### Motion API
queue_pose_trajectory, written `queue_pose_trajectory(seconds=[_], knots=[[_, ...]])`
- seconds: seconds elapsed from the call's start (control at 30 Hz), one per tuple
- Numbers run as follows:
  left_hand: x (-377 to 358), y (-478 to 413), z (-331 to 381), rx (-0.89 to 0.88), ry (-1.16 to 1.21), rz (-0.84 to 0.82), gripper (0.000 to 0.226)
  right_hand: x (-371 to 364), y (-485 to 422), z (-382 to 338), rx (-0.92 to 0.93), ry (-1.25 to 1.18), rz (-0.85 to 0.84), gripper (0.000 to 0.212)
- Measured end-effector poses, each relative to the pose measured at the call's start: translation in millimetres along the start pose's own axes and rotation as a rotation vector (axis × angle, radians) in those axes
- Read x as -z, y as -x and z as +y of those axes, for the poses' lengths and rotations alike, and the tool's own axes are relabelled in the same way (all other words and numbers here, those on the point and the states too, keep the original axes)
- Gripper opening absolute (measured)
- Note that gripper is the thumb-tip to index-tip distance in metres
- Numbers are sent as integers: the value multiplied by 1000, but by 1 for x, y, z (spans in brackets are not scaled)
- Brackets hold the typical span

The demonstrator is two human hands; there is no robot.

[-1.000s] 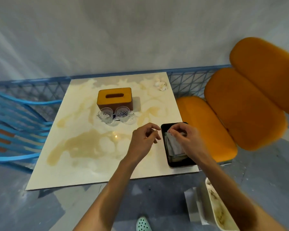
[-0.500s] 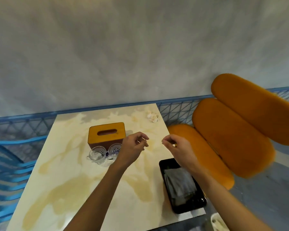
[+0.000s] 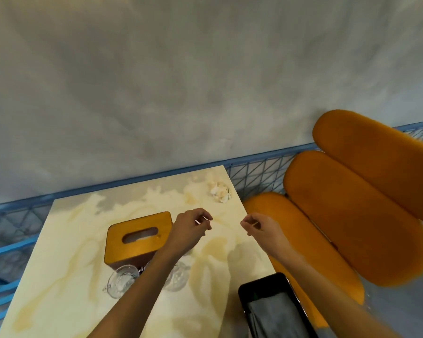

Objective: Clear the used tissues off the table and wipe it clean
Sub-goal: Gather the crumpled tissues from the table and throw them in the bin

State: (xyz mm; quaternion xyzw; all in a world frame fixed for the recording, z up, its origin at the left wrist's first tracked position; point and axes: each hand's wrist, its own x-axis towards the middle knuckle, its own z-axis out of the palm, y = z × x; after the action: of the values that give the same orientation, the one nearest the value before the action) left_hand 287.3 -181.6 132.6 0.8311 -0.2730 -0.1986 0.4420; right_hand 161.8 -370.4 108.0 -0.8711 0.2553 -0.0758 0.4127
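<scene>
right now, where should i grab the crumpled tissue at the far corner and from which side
Pinch the crumpled tissue by its raised top folds, coming straight down from above with the right hand, likely the nearer one. It is a loose low clump lying close to the far right edge of the table, so a sideways sweep might push it off.

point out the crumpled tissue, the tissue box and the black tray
crumpled tissue [image 3: 220, 191]: head view, middle of the wad
tissue box [image 3: 132, 251]: head view, top face below the slot
black tray [image 3: 263, 287]: head view, bare far end
</scene>
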Motion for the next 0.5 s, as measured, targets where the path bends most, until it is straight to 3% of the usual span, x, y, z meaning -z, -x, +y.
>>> queue_pose_trajectory(seconds=[0.27, 0.5], knots=[[-39, -100, -45, 178, 4, -72, 10, -41, -89, 51, -193, 22, -108, 24], [-73, -197, -74, 189, -108, -31, 24, -78, -171, 96, -232, 33, -143, 48]])
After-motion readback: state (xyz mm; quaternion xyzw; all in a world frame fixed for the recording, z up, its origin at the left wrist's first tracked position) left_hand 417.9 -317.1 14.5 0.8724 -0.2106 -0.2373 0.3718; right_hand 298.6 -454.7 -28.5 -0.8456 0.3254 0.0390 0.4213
